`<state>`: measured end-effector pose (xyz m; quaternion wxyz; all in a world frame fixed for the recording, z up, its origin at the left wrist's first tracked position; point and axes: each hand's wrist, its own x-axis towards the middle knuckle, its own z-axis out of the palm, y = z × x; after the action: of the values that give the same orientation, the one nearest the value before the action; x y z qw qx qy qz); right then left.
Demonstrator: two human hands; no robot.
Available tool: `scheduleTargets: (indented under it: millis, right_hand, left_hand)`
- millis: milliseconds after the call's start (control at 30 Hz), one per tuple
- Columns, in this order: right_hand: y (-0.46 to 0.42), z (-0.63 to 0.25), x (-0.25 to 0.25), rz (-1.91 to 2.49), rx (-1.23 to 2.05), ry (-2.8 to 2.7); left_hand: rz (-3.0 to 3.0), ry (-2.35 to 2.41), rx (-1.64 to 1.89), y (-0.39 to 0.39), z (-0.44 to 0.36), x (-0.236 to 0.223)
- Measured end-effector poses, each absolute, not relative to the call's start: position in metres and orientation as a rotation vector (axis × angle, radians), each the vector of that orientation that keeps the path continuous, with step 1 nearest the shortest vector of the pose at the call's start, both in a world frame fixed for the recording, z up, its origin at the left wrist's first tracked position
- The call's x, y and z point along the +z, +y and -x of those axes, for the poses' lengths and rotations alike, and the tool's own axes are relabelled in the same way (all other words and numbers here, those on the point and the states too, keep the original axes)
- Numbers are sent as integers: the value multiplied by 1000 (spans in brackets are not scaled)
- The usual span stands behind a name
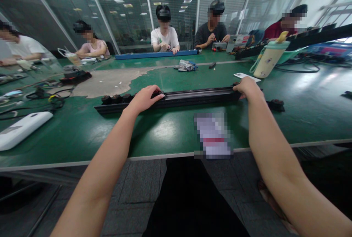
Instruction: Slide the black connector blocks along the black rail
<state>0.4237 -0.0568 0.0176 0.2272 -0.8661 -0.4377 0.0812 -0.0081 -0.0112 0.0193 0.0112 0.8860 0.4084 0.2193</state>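
A long black rail (200,96) with a groove along its top lies across the green table in front of me. My left hand (145,99) is closed over the rail left of its middle, with a small dark piece partly hidden under the fingers. Several round black knob-like pieces (117,99) sit in a row on the rail's left end. Near the right end, my right hand (249,87) grips the rail with fingers and thumb bent around it. Another black piece (275,105) shows just past that end.
A blurred-out purple-white packet or phone (213,134) lies at the front edge of the green table (165,145). A white device (24,129) and cables are on the left. Beyond the rail are a tumbler (271,59), white phone (246,77) and gloves (186,65). Several people work opposite.
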Motion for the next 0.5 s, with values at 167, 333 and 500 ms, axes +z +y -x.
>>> scheduleTargets:
  millis: [167,333,500]
  right_hand:
    - [-57,-425,17,2413,180,-1218]
    - [-58,-426,17,2447,189,-1202]
    - [-59,-429,17,2418,204,-1204]
  left_hand:
    - [-2769,1269,683,-10,8,18]
    - [-2766,1275,679,-9,9,18]
    - [-2761,1276,681,-10,8,18]
